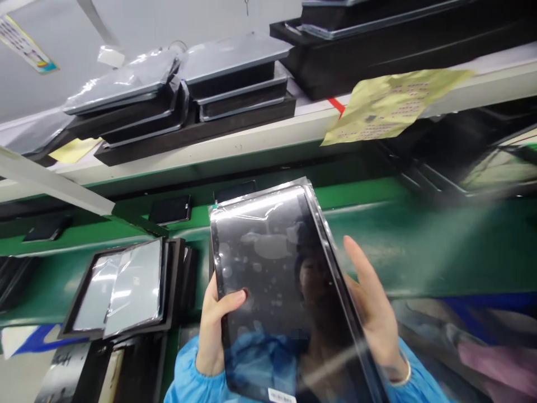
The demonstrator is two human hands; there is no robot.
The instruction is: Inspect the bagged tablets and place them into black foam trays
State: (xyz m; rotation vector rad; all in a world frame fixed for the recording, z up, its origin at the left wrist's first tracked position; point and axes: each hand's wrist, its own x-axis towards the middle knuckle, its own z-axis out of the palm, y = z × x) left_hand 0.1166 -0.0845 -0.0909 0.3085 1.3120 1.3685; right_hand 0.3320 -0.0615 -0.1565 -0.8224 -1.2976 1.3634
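Film-wrapped black tablet panel (272, 268) sits gripped between both hands, long axis tilting up toward the green conveyor frame (419, 252), left hand (216, 330) pressing its thumb on the front, right hand (373, 313) fingers spread along the far long edge.

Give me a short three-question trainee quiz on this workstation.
1. True or false: the left hand and the right hand both hold the film-wrapped black panel.
2. Which wrist wears the pale bangle, left or right?
3. What colour is the printed sheet hanging at the shelf edge?

Key: 1. True. 2. Right. 3. Yellow.
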